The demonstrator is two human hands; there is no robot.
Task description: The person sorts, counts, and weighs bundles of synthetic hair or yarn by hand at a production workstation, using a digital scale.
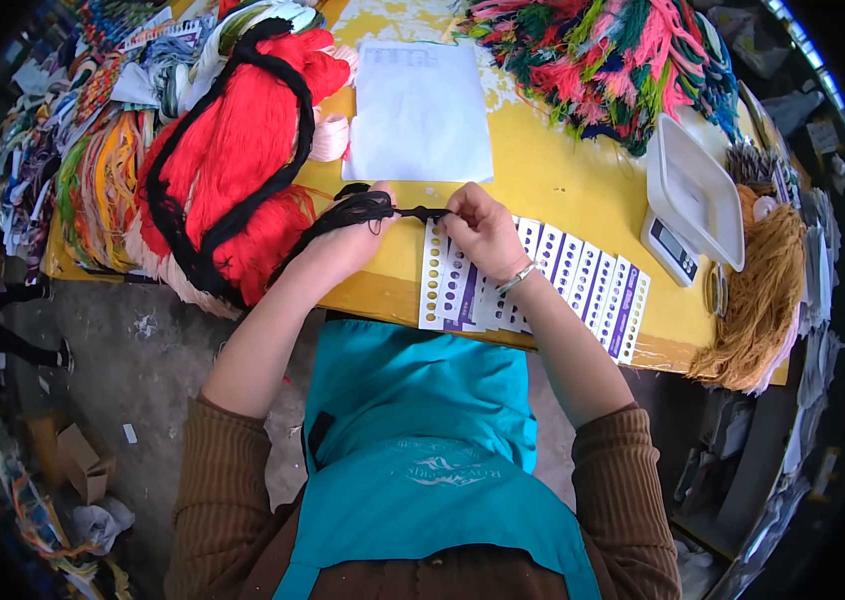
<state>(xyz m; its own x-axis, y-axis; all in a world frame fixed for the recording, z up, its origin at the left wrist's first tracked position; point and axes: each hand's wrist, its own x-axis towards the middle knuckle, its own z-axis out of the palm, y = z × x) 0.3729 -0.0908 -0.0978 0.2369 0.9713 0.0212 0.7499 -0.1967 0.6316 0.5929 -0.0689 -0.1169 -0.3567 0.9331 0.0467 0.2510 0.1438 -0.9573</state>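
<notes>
A bundle of black thread (358,211) lies across my left hand (355,240), whose fingers are closed round it near the table's front edge. From there a twisted black strand (421,212) runs taut to the right. My right hand (483,228) pinches its end over a row of white and purple cards with holes (553,275). Left of my left hand lies a red thread hank (233,150) with a black loop of yarn (310,110) around it. A white paper sheet (418,120) lies just beyond my hands.
On the yellow table (583,190), a white tray (693,195) sits on a digital scale (671,250) at the right. Brown thread (763,290) hangs over the right edge. Multicoloured thread piles (603,60) lie at the back, with more hanks (103,170) at the left.
</notes>
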